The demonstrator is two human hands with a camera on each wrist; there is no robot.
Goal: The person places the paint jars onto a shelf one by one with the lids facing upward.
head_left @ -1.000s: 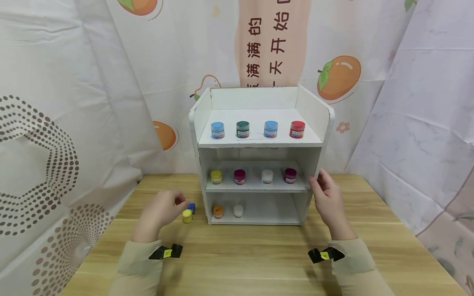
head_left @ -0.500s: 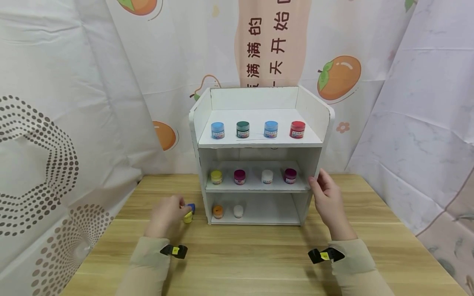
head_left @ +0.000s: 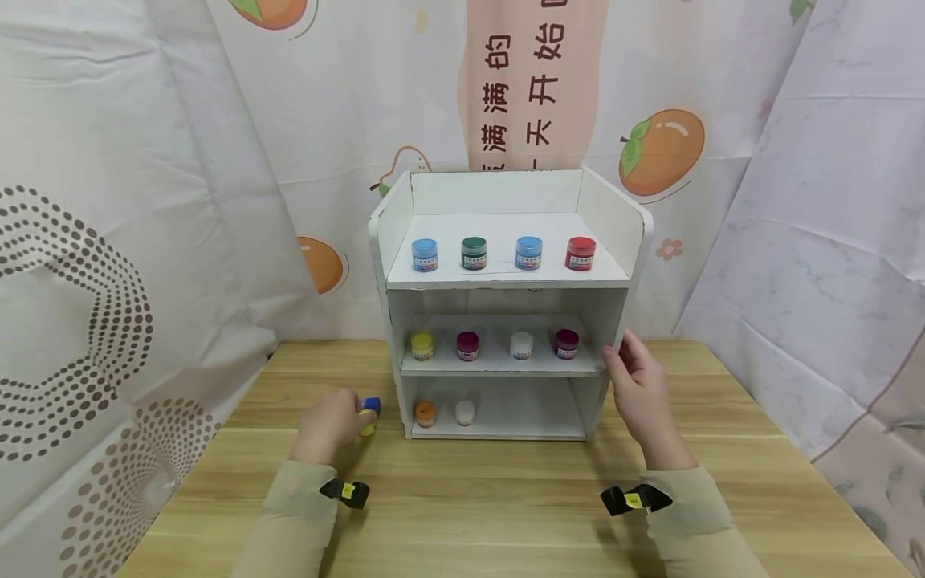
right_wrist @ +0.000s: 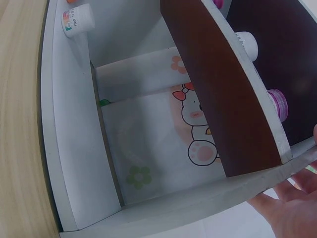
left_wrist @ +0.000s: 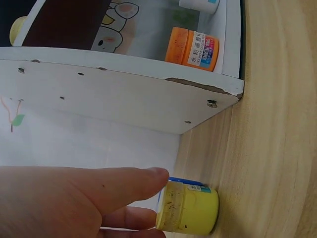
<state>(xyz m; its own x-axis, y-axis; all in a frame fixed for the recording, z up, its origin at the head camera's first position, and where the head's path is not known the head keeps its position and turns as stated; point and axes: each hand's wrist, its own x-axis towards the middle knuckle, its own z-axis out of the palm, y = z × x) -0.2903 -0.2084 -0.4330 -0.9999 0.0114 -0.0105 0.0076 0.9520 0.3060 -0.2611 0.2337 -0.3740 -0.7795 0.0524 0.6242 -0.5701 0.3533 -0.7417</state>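
Observation:
On the left of the wooden table my left hand (head_left: 327, 421) pinches a small yellow paint jar (left_wrist: 195, 208) at its lid, thumb on one side and fingers on the other. A blue paint jar (head_left: 371, 405) stands right behind it, mostly hidden in the left wrist view. My right hand (head_left: 639, 393) grips the right side panel of a white shelf unit (head_left: 495, 193), thumb at the front edge. On the bottom shelf are an orange paint jar (head_left: 425, 413) and a white paint jar (head_left: 465, 413), both toward the left.
Several jars line the middle shelf, among them a yellow jar (head_left: 422, 346) and a purple jar (head_left: 567, 343). Several more stand on top, including a dark green jar (head_left: 474, 253) and a red jar (head_left: 580, 253). A printed curtain (head_left: 347, 120) hangs behind the table (head_left: 491, 506).
My left hand has moved slightly right and down onto the yellow paint jar, and its fingers have come round the lid. The right hand stays on the shelf unit's side.

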